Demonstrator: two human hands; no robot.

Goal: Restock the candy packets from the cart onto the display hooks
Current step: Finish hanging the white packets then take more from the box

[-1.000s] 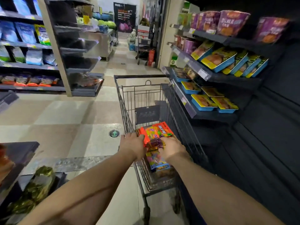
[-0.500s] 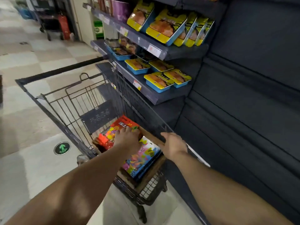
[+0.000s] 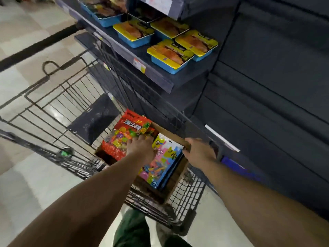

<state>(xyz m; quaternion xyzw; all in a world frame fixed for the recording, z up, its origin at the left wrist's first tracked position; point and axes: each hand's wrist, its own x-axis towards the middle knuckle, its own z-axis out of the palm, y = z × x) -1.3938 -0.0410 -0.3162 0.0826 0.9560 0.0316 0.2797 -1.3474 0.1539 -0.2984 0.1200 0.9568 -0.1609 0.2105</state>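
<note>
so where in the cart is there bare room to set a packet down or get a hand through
The cart has bare wire floor in its far half, between the dark panel and the far rim. It is crowded near the handle: the cardboard box holds the red packet and blue packet, with the left hand on them and the right hand gripping the box edge.

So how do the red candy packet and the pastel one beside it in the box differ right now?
The red candy packet sits at the far left of the cardboard box, under the left hand; the pastel packet lies nearer, to the right, mostly uncovered. The red one carries bold white characters; the pastel one shows a yellow corner. Both are colourful candy bags.
</note>
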